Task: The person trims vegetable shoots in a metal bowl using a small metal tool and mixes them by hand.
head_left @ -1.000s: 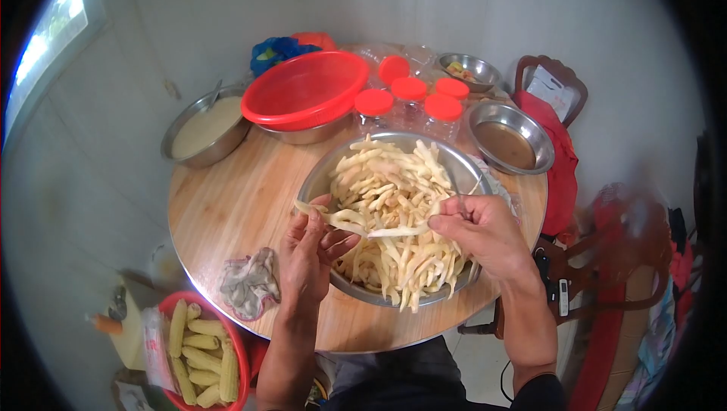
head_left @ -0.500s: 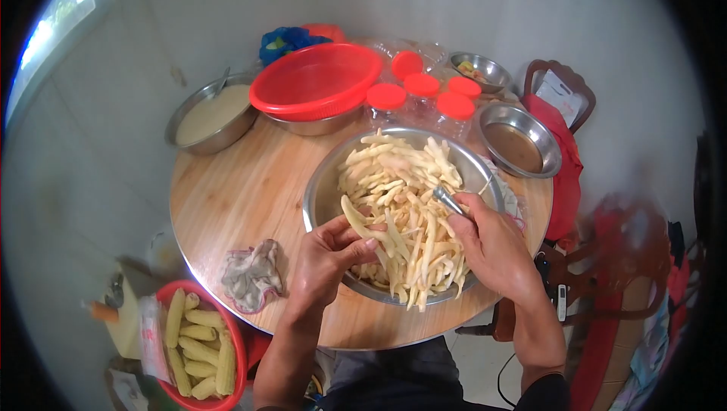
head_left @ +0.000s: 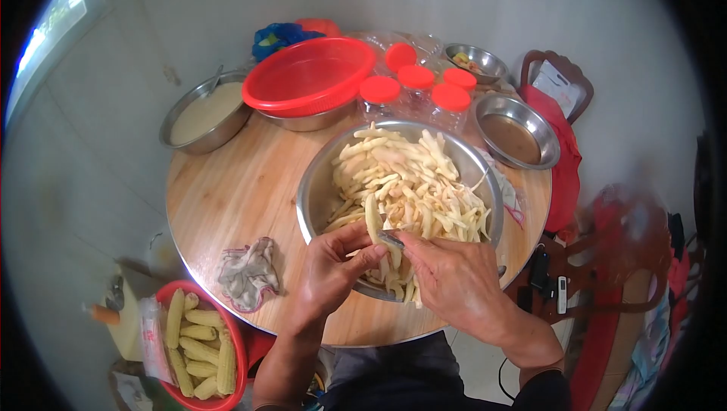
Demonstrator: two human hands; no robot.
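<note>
Filling the middle of my view is the round wooden table (head_left: pixel 227 199). Near its front edge sits the wide steel basin (head_left: pixel 318 184), heaped with pale chicken feet (head_left: pixel 401 172). Beyond it, a red plastic basin (head_left: pixel 303 70) rests on top of a steel bowl. Lower down on my left, beside the table, a red tub (head_left: pixel 244 365) holds corn cobs (head_left: pixel 200 334). A steel bowl of cream-coloured liquid (head_left: pixel 219 137) stands at the far left, a bowl of brown liquid (head_left: pixel 541 123) at the far right. My left hand (head_left: pixel 333 271) and right hand (head_left: pixel 462 278) meet over the near side of the wide basin. Clear jars with red lids (head_left: pixel 451 97) cluster behind it, and a crumpled cloth (head_left: pixel 248 275) lies on the wood to my left. Between my left thumb and fingers I pinch one chicken foot (head_left: pixel 373 218), its tip pointing up. Smallest is the metal tool (head_left: pixel 390 238) in my right fingers, which are curled tightly round it; its end is right by the foot, but I cannot tell whether they touch.
</note>
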